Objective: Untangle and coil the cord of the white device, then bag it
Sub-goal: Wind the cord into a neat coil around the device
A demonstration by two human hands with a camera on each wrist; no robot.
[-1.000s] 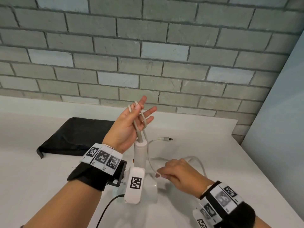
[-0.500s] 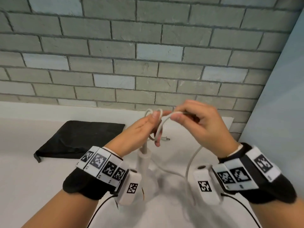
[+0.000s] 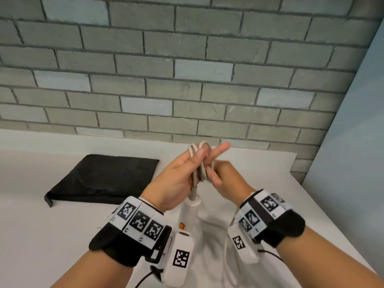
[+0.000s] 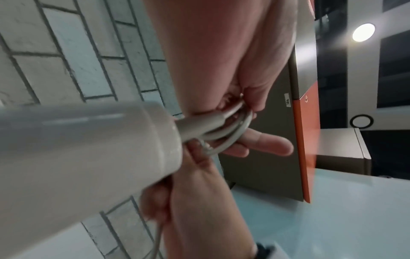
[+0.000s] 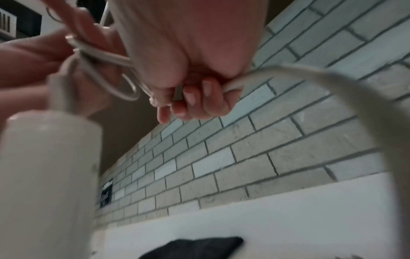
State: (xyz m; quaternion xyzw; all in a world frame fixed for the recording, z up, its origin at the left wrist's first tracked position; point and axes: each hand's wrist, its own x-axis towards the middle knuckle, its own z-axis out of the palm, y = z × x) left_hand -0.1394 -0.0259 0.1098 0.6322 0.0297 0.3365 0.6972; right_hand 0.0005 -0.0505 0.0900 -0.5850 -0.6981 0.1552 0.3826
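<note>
Both hands are raised above the white tabletop (image 3: pixel 52 235) in front of a grey brick wall (image 3: pixel 187 69). The left hand (image 3: pixel 178 175) pinches several loops of the pale grey rubbery cord (image 3: pixel 198 163) between its thumb and fingers, with the index finger stretched out straight beyond the loops. The smooth white cylindrical device (image 3: pixel 190 213) hangs from that bundle by its grey strain-relief sleeve, its lower part hidden behind the wrist-worn cameras, so whether it touches the tabletop cannot be told. In the left wrist view the device (image 4: pixel 84 157) fills the near field, and its cord (image 4: pixel 235 133) curves in two or three loops against the left hand (image 4: pixel 221 61). The right hand (image 3: pixel 226 179) sits just beside the left, touching the bundle; the right wrist view shows the right hand (image 5: pixel 188 61) with its fingers (image 5: pixel 199 99) curled round the cord (image 5: pixel 310 73), whose free length sweeps away to the right and down. A flat black fabric bag (image 3: pixel 104 179) lies on the tabletop to the left, well apart from the hands; its mouth is not clearly visible, and nothing shows inside it. The device and cord are outside the bag.
</note>
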